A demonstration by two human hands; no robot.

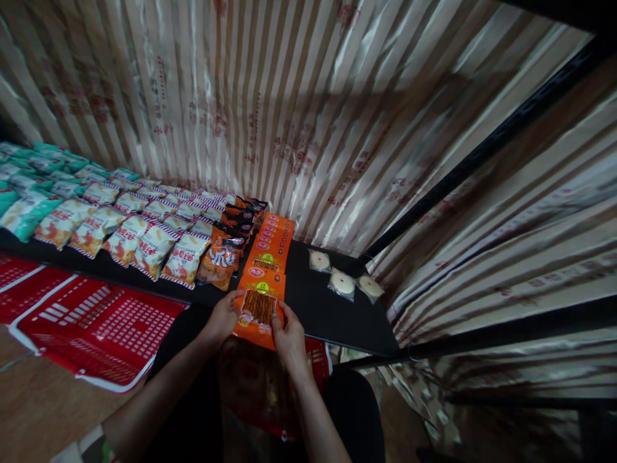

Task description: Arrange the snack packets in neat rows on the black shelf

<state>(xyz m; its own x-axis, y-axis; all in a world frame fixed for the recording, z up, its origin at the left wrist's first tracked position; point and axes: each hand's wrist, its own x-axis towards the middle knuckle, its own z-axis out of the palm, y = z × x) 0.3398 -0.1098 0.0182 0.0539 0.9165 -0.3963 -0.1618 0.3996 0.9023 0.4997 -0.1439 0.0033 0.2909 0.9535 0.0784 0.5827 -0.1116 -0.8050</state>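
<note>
My left hand (225, 317) and my right hand (289, 334) grip the two sides of an orange snack packet (260, 307) with a picture of brown strips on its front. The packet lies at the front of a row of overlapping orange packets (272, 239) on the black shelf (318, 308), its lower end reaching past the shelf's edge. Just left of that row stand brown-and-orange snack bags (219, 258), the closest things to my left hand. To the right of my right hand, three round white items in clear wrap (342, 283) rest on the shelf.
Rows of white chip bags (186, 256) and teal bags (31, 209) fill the shelf's left side. Red baskets (116, 328) sit below its front edge. A striped curtain (289, 109) hangs behind, and a slanting black post (463, 161) stands at the right.
</note>
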